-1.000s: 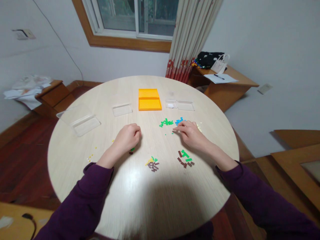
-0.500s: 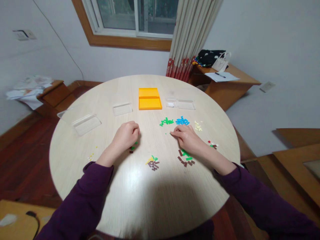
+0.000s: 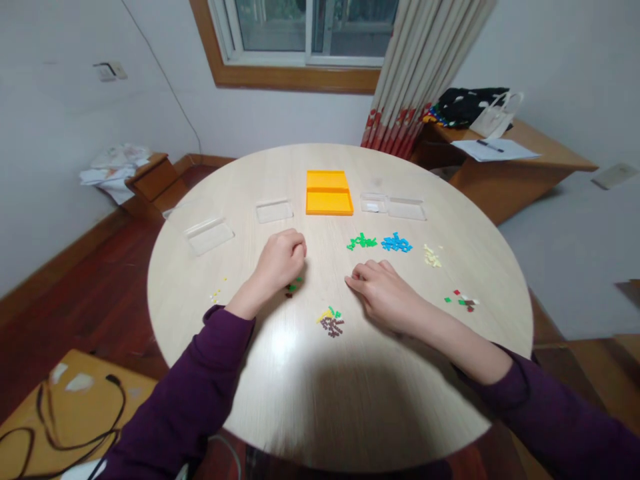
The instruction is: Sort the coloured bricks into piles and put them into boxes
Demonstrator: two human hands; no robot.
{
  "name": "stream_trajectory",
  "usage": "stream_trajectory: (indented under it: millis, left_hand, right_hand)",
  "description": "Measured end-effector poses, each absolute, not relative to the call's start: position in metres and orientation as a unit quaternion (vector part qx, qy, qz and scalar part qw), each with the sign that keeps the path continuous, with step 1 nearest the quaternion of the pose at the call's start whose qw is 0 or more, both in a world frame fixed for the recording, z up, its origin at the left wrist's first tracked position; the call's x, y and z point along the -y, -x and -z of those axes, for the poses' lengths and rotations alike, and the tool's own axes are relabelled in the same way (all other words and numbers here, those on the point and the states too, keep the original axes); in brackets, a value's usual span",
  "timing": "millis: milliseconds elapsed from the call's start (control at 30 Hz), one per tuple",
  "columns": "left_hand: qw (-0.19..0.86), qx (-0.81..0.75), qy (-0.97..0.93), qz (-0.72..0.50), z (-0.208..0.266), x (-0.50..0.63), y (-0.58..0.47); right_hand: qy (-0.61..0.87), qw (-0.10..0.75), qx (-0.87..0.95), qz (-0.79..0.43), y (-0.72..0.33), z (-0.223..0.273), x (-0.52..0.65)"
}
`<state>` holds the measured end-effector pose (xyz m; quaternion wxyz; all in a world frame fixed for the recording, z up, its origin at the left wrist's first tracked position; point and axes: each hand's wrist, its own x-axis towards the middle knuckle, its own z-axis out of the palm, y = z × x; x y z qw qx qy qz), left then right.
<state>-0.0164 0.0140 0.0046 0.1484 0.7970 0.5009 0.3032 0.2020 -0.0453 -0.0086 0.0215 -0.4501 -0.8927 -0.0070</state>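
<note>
Head view, one. Station: worn on the person's head, high over the near edge of the tabletop (image 3: pixel 280 407), looking out between the left sleeve (image 3: pixel 185 393) and right sleeve (image 3: pixel 555 420), which enter from the lower corners. Facing: forward and down, across the tabletop to its far edge and on to the window (image 3: pixel 273 27), cropped by the top of the frame. Range: middling; left, right, far and near edges all within frame, parts of the rim hidden by the sleeves. Centre of view: left hand (image 3: pixel 281 257) and right hand (image 3: pixel 383 292), nearer than the far edge. Field: wide, taking in floor (image 3: pixel 105 293) beyond the left edge.
</note>
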Motion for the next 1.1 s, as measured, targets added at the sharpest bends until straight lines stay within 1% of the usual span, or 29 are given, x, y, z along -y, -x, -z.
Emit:
stream_trajectory:
  millis: [200, 433, 567, 700, 833, 1100]
  left_hand:
    - [0.171, -0.480, -0.825, -0.244, 0.000, -0.004, 0.000]
    - [0.175, -0.509, -0.802, -0.260, -0.004, -0.009, 0.007]
    - [0.171, -0.532, -0.776, -0.293, -0.007, -0.014, 0.014]
    - [0.175, -0.533, -0.764, -0.320, -0.007, -0.017, 0.018]
    - [0.179, -0.524, -0.768, -0.322, -0.007, -0.016, 0.018]
    - [0.174, -0.519, -0.773, -0.321, -0.005, -0.016, 0.018]
  right_hand:
    - [0.419, 0.009, 0.908, 0.006, -0.160, 0.007, 0.023]
    - [0.421, -0.019, 0.907, 0.017, -0.162, 0.002, 0.017]
    - [0.414, -0.031, 0.909, 0.025, -0.171, 0.002, 0.028]
    - [0.404, -0.019, 0.914, 0.029, -0.187, 0.007, 0.042]
    - [0.409, -0.003, 0.912, 0.040, -0.197, 0.012, 0.051]
    - [0.435, -0.021, 0.899, 0.046, -0.185, 0.009, 0.064]
